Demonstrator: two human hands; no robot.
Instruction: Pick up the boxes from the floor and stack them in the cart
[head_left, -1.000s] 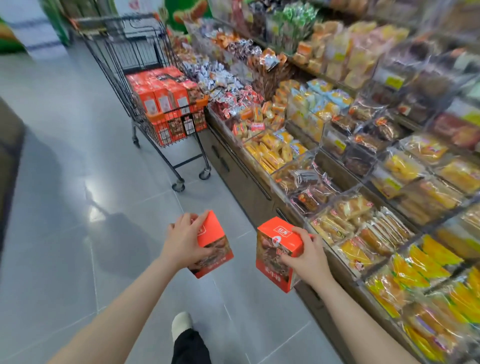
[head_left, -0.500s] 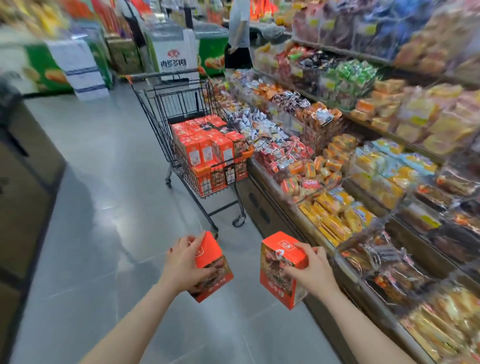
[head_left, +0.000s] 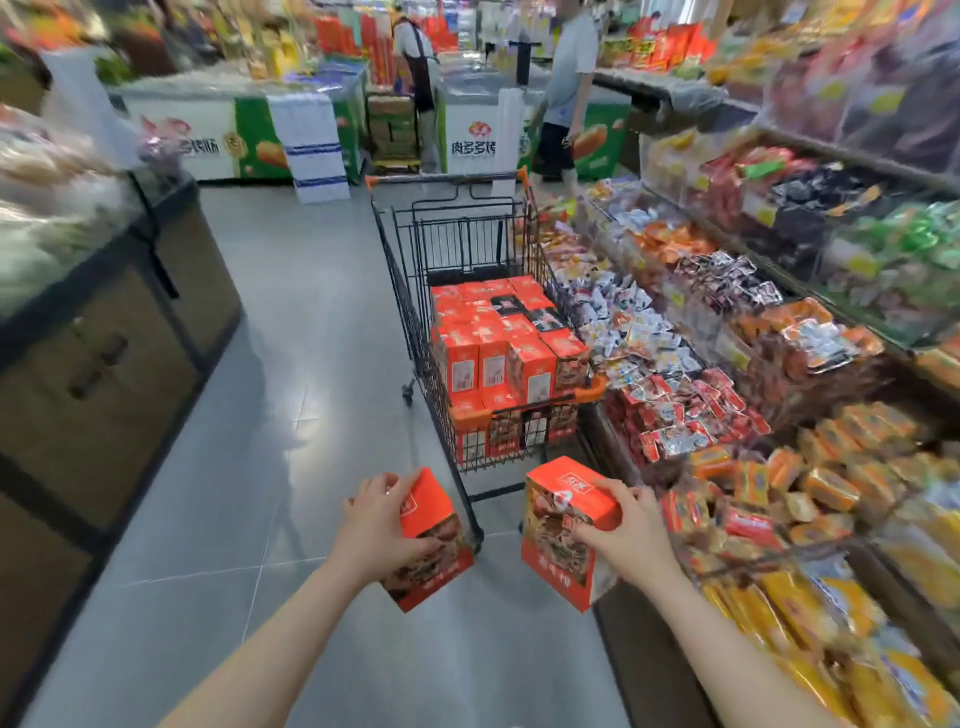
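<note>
The left hand grips one orange box, fingers curled over its top edge and thumb across its front face, so the box hangs tilted with a lower corner pointing down. The right hand wraps a second box, thumb on the front face and fingers over the top and far side, holding it nearly upright. One box per hand lets the person carry two in a single trip, and the top-edge grips should leave the bases free to be set down onto a flat layer. The two boxes are apart, a gap of floor showing between them. Ahead of both hands, just beyond the boxes, stands the cart, its basket already packed with rows of the same boxes standing on end; the stack fills the near part, while the wire back wall is bare above it. To the right of the right hand runs a shelf of wrapped snacks, close beside the cart. To the left of the left hand, well apart, is a dark counter. Far ahead of the hands, beyond the cart, two people stand by freezers. The step in hand looks like the carry to the cart; placing will call for reaching over the near rim.
</note>
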